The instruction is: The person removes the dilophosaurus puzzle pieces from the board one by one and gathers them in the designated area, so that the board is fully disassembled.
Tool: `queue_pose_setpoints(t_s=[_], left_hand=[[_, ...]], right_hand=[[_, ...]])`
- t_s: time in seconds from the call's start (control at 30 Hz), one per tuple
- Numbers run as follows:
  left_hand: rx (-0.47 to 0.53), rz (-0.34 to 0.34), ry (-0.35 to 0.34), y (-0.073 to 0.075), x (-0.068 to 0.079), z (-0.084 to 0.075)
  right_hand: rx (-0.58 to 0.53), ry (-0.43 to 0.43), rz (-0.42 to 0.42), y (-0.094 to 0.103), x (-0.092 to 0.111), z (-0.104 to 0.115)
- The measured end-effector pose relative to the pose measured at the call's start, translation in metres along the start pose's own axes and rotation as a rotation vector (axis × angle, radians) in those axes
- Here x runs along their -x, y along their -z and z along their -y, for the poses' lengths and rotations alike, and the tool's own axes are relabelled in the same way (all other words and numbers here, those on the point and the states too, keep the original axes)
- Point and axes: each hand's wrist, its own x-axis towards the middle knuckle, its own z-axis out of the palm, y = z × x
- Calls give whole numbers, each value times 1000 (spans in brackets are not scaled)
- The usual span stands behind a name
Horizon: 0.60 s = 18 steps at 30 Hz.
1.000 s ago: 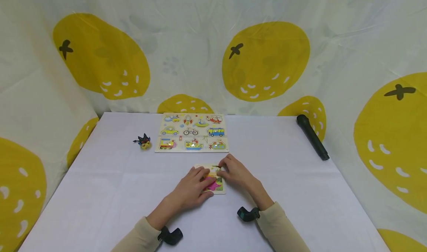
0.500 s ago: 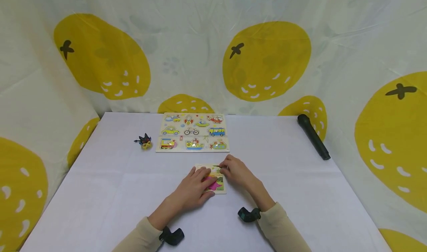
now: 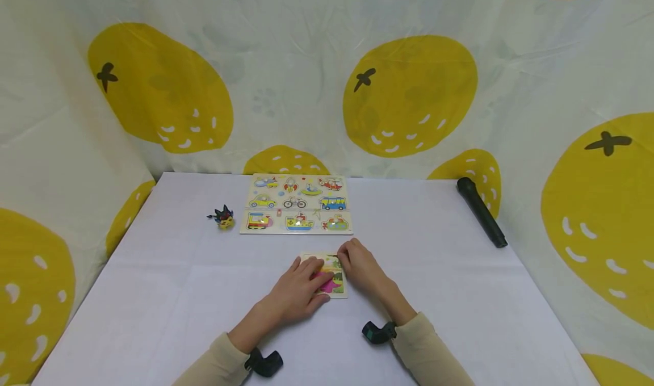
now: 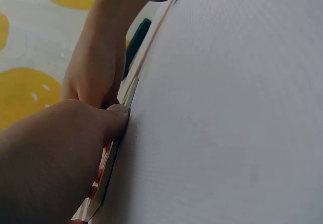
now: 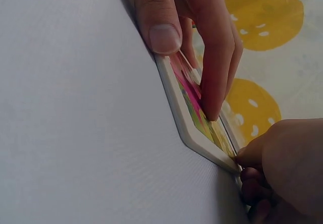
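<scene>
A small jigsaw puzzle (image 3: 337, 284) with a pale frame, a pink figure and green scenery lies flat on the white tabletop. The left hand (image 3: 293, 292) rests over its left part with fingers spread and straight, hiding much of the picture. In the right wrist view, the left thumb (image 5: 164, 35) presses on the near frame edge, and a fingertip touches the picture. At the upper right corner is the right hand (image 3: 361, 268); its thumb and curled fingers pinch the frame's edge, as the right wrist view also shows of this hand (image 5: 290, 168).
Behind the hands lies a wooden vehicle puzzle board (image 3: 296, 204). A small dark-and-yellow figurine (image 3: 223, 218) stands to its left. Far right is a black microphone-like stick (image 3: 481, 211). A fruit-patterned curtain (image 3: 301, 91) hangs along the back and sides.
The right hand's fingertips have slid slightly, from over the puzzle's upper right corner to its right edge. The left hand keeps its place on the puzzle.
</scene>
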Motion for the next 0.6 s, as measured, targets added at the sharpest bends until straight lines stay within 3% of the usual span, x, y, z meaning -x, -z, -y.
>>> queue_pose_setpoints(t_s=[0.2, 0.6], left_hand=[[-4, -4, 1, 0, 0, -1], [-9, -8, -1, 0, 1, -1]], right_hand=[[-20, -23, -9, -1, -1, -1], [-193, -56, 38, 9, -1, -2]])
